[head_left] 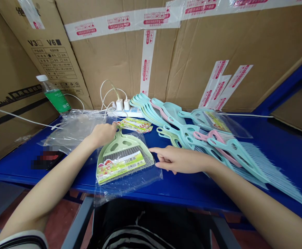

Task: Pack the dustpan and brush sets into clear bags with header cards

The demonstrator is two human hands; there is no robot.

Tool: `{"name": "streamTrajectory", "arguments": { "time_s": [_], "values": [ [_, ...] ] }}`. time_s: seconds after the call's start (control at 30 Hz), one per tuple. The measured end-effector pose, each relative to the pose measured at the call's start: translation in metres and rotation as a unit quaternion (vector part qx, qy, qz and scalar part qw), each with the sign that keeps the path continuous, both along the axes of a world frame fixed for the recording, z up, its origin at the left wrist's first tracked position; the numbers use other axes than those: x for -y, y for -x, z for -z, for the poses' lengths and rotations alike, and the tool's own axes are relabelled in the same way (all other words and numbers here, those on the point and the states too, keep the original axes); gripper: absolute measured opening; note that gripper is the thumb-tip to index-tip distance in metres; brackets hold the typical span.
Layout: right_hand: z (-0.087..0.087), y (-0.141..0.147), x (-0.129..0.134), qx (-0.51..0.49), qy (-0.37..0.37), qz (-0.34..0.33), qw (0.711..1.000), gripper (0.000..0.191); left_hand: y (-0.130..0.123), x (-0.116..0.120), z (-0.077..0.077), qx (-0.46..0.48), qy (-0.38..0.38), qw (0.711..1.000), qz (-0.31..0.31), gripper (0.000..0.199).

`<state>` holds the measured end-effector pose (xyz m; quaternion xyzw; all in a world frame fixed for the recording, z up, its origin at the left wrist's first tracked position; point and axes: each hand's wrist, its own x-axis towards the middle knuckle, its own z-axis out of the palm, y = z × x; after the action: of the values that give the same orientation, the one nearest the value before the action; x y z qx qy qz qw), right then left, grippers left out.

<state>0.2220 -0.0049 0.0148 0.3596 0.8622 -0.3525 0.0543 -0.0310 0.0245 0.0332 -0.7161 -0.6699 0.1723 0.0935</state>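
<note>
Keeping the dustpan (120,143) flat while smoothing its bag (135,186) seems best. It lies near the table's (189,190) front edge, handle (118,130) and long axis pointing away, slightly left. The left hand (104,134) pinches the handle; the right hand (177,159), half-spread, reaches a fingertip to the rim.

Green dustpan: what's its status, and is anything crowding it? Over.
Left hand at handle of green dustpan. Right hand pointing at its right edge. Clear bag around pan and brush. Printed cards close behind handle.
</note>
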Motion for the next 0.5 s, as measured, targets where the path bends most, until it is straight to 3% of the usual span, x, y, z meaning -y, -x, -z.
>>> {"name": "streamTrajectory", "arguments": {
  "time_s": [0.5],
  "values": [
    [-0.0008, 0.0001, 0.0010, 0.003, -0.008, -0.001, 1.000, 0.038, -0.0006, 0.0002, 0.0019, -0.002, 0.000, 1.000, 0.010, 0.047]
  ]
}}
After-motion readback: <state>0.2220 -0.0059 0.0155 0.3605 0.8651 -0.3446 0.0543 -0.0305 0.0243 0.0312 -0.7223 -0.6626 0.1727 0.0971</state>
